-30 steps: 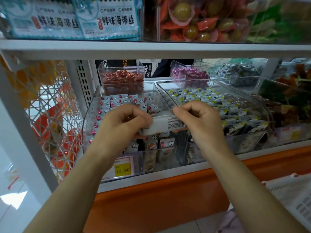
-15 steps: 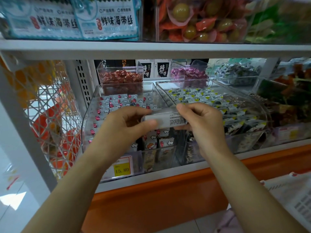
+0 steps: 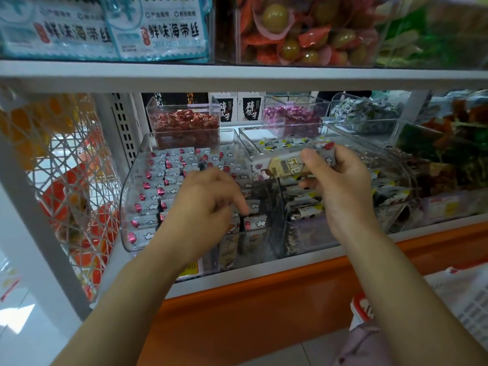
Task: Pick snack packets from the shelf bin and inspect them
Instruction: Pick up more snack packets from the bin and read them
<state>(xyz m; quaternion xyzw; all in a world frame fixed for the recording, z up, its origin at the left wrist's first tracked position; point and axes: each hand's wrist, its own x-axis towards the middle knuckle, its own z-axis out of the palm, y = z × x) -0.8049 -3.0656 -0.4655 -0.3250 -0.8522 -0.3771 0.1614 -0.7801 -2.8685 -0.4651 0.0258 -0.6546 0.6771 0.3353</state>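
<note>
Right hand (image 3: pixel 343 191) pinches 1 snack packet (image 3: pixel 287 166) by its end, above the shelf bin (image 3: pixel 132 196); likely light, crinkly, slippery, so sealed edges suit. Left hand (image 3: pixel 206 199), loose-fingered over the bin, holds nothing

Left hand (image 3: pixel 208 199) low, fingers (image 3: pixel 239 203) loosely curled, right hand (image 3: pixel 340 186) higher, fingers pinching packet (image 3: pixel 285 166), forearms extended

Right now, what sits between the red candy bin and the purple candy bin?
Two black-labelled boxes stand in that gap, set further back, as the head view shows.
</note>
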